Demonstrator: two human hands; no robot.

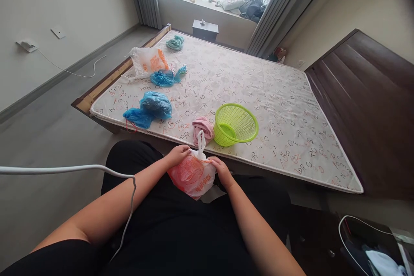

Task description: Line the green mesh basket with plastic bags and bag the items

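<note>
A white plastic bag (202, 183) with orange print, something reddish showing through it, sits between my knees at the bed's edge. Its handles stick up at the top. My left hand (178, 155) is closed on the bag's upper left edge. On the upper right edge, my right hand (222, 170) pinches the plastic. What the bag holds cannot be made out. Just beyond it on the mattress lies a crumpled pink cloth (202, 128), touching a green plastic basket (237, 123) that stands upright to its right.
On the mattress (278, 133) lie a filled blue plastic bag (157, 105), a smaller blue bag (162, 78), a white-and-orange bag (145, 61) and a teal cloth (175, 42). A white cable (97, 167) crosses over my left arm. A dark headboard (362, 108) rises at right.
</note>
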